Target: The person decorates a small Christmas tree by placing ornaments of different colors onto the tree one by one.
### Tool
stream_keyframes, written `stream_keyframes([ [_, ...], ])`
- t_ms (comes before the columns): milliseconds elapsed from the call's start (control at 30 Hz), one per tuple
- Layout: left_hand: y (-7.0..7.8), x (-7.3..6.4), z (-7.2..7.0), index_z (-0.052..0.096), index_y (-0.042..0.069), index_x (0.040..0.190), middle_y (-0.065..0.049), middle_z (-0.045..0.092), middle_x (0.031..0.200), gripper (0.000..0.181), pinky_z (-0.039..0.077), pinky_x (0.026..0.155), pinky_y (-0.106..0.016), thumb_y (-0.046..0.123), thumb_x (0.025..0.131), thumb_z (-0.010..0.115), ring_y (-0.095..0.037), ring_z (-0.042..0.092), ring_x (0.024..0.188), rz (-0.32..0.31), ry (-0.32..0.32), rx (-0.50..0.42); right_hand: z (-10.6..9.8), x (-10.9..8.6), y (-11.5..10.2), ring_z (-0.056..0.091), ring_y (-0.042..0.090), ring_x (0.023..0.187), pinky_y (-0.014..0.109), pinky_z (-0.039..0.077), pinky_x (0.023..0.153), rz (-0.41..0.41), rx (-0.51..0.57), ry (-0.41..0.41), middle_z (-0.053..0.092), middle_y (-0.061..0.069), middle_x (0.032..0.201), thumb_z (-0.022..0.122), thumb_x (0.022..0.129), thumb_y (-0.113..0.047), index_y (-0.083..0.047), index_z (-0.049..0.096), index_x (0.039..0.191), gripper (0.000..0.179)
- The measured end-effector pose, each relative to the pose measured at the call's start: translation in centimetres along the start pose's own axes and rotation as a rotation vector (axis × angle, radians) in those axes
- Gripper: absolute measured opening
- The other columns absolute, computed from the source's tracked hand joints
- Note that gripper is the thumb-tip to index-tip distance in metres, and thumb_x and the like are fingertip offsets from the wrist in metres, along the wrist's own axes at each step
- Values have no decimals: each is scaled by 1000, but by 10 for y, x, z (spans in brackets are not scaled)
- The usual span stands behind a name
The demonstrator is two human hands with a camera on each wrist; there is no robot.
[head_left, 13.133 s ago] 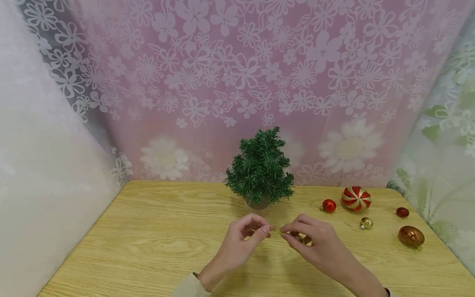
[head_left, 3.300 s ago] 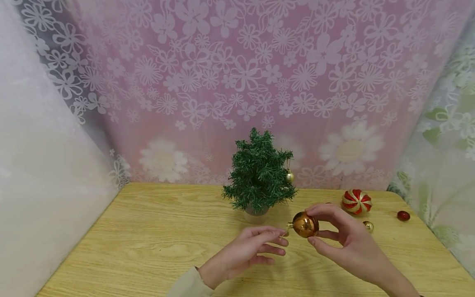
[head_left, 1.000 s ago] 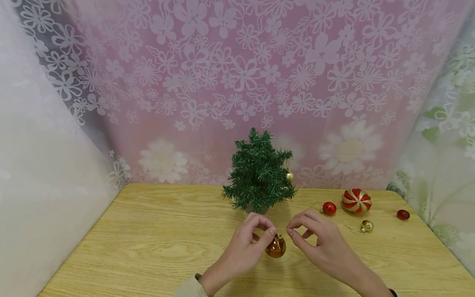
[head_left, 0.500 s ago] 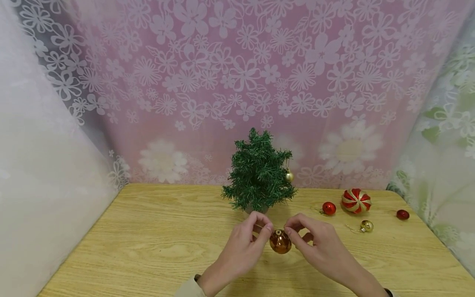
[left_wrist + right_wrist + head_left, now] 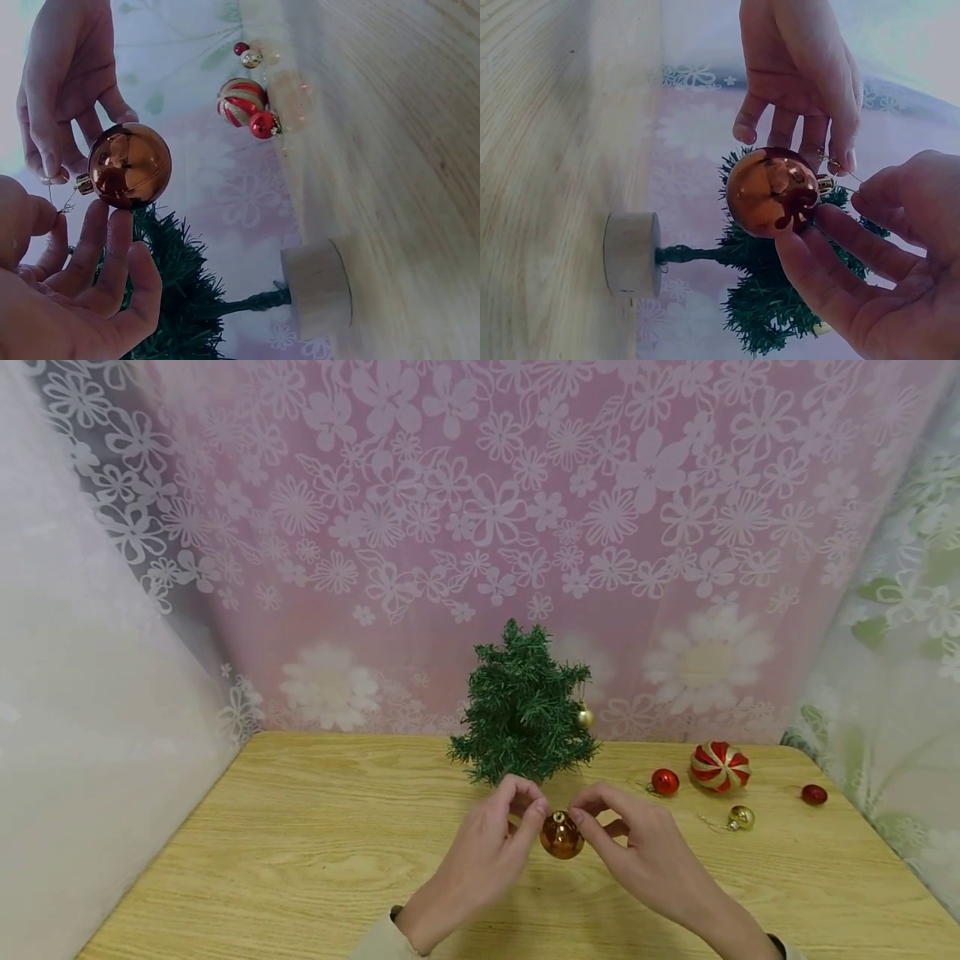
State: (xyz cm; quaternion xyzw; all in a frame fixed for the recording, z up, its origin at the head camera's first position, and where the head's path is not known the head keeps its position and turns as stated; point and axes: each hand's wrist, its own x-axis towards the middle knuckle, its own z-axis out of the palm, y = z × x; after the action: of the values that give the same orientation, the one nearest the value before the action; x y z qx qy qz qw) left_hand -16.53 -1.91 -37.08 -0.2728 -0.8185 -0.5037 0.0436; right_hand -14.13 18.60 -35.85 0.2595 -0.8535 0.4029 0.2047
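Note:
A shiny copper-brown Christmas bauble (image 5: 562, 836) hangs in front of the tree by its thin gold string, above the table. My left hand (image 5: 483, 852) pinches one side of the string between thumb and index finger. On the other side, my right hand (image 5: 645, 852) pinches the string with thumb and fingertip. Both wrist views show the string stretched between the two pinches at the bauble's gold cap (image 5: 84, 184), with other fingers against the ball (image 5: 771, 193). Behind stands a small green artificial tree (image 5: 522, 702), a little gold bauble (image 5: 584, 717) hanging on its right side.
To the right on the wooden table (image 5: 315, 827) lie a red bauble (image 5: 665, 782), a red-and-gold striped ball (image 5: 720, 767), a small gold bauble (image 5: 741, 817) and a dark red one (image 5: 813, 794). A pink flowered curtain (image 5: 480, 527) closes off the back.
The small gold bauble came to hang on the tree, and the copper bauble left the table's right side. Over the last second the right hand joined the left at the string; both hands rose slightly.

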Motion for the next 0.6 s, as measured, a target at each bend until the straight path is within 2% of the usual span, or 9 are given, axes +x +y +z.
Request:
stream_keyframes([
  [133,1,4,-4,59,15,110,1,70,98,14,55,73,-19,26,109,50,-2,63,85,47,24,40,0,4,-2,66,-2,84,23,56,59,-4,-5,18,73,-8,92,68,96,-1,-21,70,101,21],
  [367,5,14,-13,59,15,111,4,69,93,18,55,73,-19,29,110,48,0,61,78,99,48,89,-1,15,-2,66,0,81,24,55,55,9,16,29,75,-7,91,66,99,-5,-22,70,102,18],
  [600,7,21,-19,58,16,111,6,68,91,16,55,72,-20,28,110,48,-1,60,75,125,62,108,-4,26,-3,63,3,74,23,51,54,9,19,23,73,-7,90,64,101,-7,-20,70,104,15],
])
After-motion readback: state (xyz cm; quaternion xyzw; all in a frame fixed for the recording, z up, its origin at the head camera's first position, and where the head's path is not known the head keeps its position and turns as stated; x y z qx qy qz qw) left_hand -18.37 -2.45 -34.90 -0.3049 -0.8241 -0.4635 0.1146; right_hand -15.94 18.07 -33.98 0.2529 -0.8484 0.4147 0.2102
